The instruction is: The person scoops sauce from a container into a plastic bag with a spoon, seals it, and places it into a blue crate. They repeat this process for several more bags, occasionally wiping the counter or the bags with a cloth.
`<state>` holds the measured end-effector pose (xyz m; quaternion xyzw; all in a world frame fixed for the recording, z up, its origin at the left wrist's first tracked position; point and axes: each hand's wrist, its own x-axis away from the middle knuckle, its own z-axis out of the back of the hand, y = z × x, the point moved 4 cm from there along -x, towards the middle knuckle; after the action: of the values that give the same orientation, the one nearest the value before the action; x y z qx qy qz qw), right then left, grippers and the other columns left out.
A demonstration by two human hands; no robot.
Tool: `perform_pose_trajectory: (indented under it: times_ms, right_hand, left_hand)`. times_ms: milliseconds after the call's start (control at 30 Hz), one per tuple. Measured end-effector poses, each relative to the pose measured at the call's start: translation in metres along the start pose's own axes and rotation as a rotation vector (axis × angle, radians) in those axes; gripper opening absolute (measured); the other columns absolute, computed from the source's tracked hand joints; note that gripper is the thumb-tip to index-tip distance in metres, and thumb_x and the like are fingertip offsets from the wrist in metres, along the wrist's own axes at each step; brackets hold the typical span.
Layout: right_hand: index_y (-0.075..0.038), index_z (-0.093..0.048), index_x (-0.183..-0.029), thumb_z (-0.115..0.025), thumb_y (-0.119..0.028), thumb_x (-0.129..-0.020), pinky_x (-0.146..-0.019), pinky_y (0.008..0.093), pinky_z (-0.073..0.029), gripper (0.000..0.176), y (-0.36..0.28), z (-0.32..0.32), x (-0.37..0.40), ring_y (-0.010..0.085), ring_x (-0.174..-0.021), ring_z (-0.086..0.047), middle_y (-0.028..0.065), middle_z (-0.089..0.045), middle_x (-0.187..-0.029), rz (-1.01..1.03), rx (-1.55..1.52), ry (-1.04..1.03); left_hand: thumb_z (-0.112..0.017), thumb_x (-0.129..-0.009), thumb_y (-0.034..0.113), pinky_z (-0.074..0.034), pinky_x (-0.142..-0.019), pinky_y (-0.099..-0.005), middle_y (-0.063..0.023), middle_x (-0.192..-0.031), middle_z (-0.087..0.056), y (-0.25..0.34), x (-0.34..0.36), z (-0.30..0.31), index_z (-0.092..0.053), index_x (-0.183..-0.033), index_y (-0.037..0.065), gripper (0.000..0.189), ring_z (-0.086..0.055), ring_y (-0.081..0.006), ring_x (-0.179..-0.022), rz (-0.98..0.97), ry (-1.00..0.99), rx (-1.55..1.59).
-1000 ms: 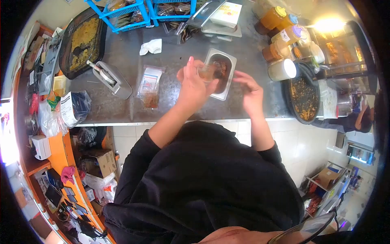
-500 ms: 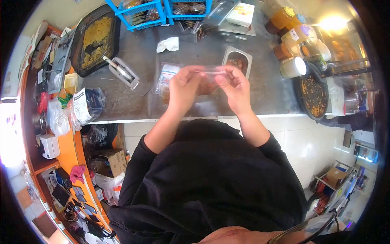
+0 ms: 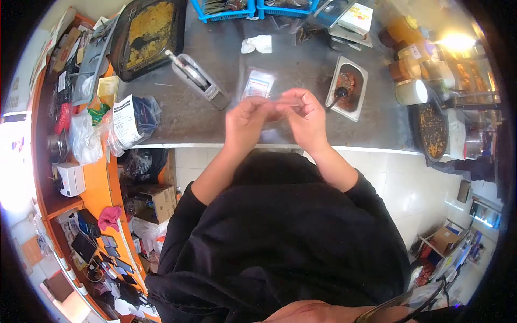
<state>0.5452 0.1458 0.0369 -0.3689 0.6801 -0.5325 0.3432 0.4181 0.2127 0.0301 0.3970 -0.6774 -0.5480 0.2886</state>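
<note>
At the front of the dark counter, my left hand [image 3: 247, 123] and my right hand [image 3: 308, 123] are raised close together, fingers pinched. Between them stretches the edge of a clear plastic bag [image 3: 276, 102]; its lower part is blurred and what is in it is hard to make out. Just beyond lies a stack of clear bags with a white and blue label [image 3: 259, 84]. To the right stands a steel pan [image 3: 359, 102] holding reddish food and a black ladle [image 3: 340, 93]. A long grey device, perhaps a bag sealer [image 3: 198, 79], lies to the left.
A black tray [image 3: 123, 63] of yellow crumbly food sits at the back left. Blue baskets [image 3: 229, 15] and a crumpled white tissue [image 3: 257, 44] are at the back. Several jars, including a white-lidded one [image 3: 412, 92], and a dark round tray [image 3: 432, 132] line the right side.
My hands have come closer together, drawing in the bag's edge between them. The view has shifted, so the counter's things appear further right and higher. The ladle in the pan now shows.
</note>
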Motion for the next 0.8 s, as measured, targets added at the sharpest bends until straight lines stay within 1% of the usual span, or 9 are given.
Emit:
perform_pose_trajectory:
  times_ms: [100,133,233,333,433,533,633,733,800]
  right_hand:
    - [-0.001,-0.053,-0.104,-0.065,0.003,-0.084,-0.073,0.0238,-0.049,0.024,0.021,-0.012,0.013,0.0115,-0.085,-0.064,0.0095,-0.067,-0.090,-0.104,0.018,0.011]
    - [-0.001,-0.052,-0.105,-0.065,0.004,-0.084,-0.073,0.0241,-0.050,0.025,0.032,-0.013,0.018,0.0121,-0.085,-0.064,0.0102,-0.067,-0.089,-0.137,0.026,0.019]
    - [-0.001,-0.053,-0.100,-0.066,0.004,-0.083,-0.068,0.0249,-0.050,0.022,0.061,-0.016,0.030,0.0133,-0.082,-0.065,0.0111,-0.068,-0.086,-0.197,-0.057,0.008]
    - [-0.001,-0.056,-0.099,-0.067,0.002,-0.082,-0.065,0.0251,-0.051,0.020,0.090,-0.008,0.037,0.0129,-0.078,-0.066,0.0109,-0.069,-0.082,-0.308,0.033,0.021]
    - [0.000,-0.059,-0.099,-0.069,0.000,-0.081,-0.064,0.0247,-0.051,0.020,0.117,-0.001,0.026,0.0124,-0.073,-0.065,0.0090,-0.069,-0.078,-0.323,0.285,0.098]
    - [0.000,-0.060,-0.103,-0.073,-0.005,-0.077,-0.066,0.0263,-0.051,0.030,0.127,-0.002,0.008,0.0143,-0.073,-0.064,0.0082,-0.069,-0.084,-0.254,0.369,0.182]
    - [0.001,-0.058,-0.110,-0.075,-0.007,-0.075,-0.067,0.0274,-0.052,0.040,0.129,0.000,-0.004,0.0136,-0.080,-0.064,0.0107,-0.068,-0.095,-0.129,0.789,0.208]
    - [0.001,-0.059,-0.112,-0.076,-0.009,-0.074,-0.069,0.0277,-0.051,0.043,0.142,0.004,-0.007,0.0156,-0.078,-0.064,0.0115,-0.067,-0.098,-0.266,0.645,0.198]
    - [0.003,-0.058,-0.113,-0.077,-0.009,-0.073,-0.070,0.0277,-0.051,0.046,0.154,0.010,-0.013,0.0173,-0.076,-0.063,0.0121,-0.067,-0.095,-0.279,0.515,0.185]
  left_hand:
    - [-0.061,-0.091,0.007,-0.053,-0.073,-0.0262,-0.0086,-0.092,-0.069,-0.020,0.013,0.026,-0.063,-0.098,-0.004,0.013,-0.065,-0.0130,-0.079,0.051,-0.027,-0.159]
    - [-0.062,-0.091,0.008,-0.052,-0.074,-0.0262,-0.0082,-0.092,-0.069,-0.023,0.017,0.033,-0.064,-0.099,-0.004,0.014,-0.065,-0.0128,-0.081,0.063,-0.057,-0.260]
    - [-0.060,-0.093,0.008,-0.049,-0.071,-0.0223,-0.0039,-0.086,-0.067,-0.046,0.036,0.052,-0.062,-0.097,-0.002,0.011,-0.060,-0.0081,-0.076,0.156,-0.027,-0.213]
    - [-0.060,-0.093,0.009,-0.048,-0.068,-0.0216,-0.0030,-0.084,-0.067,-0.072,0.043,0.069,-0.064,-0.095,-0.001,0.011,-0.059,-0.0070,-0.073,0.222,0.020,-0.124]
    - [-0.063,-0.089,0.009,-0.048,-0.070,-0.0236,-0.0055,-0.086,-0.068,-0.088,0.026,0.078,-0.066,-0.089,0.000,0.010,-0.061,-0.0110,-0.074,0.377,0.098,-0.345]
    - [-0.067,-0.083,0.018,-0.049,-0.078,-0.0315,-0.0134,-0.098,-0.068,-0.104,-0.001,0.079,-0.070,-0.086,0.004,0.015,-0.064,-0.0223,-0.088,0.026,0.128,-0.655]
    - [-0.068,-0.080,0.018,-0.047,-0.082,-0.0331,-0.0156,-0.104,-0.065,-0.122,-0.018,0.080,-0.071,-0.085,0.006,0.013,-0.061,-0.0268,-0.095,-0.097,0.175,-0.683]
    - [-0.068,-0.083,0.011,-0.048,-0.071,-0.0275,-0.0106,-0.091,-0.067,-0.128,-0.026,0.078,-0.069,-0.086,0.002,0.010,-0.062,-0.0178,-0.079,-0.215,0.137,-0.696]
    - [-0.068,-0.083,0.011,-0.048,-0.072,-0.0269,-0.0098,-0.090,-0.067,-0.137,-0.029,0.078,-0.070,-0.086,0.002,0.010,-0.062,-0.0152,-0.079,-0.007,0.084,-0.517]
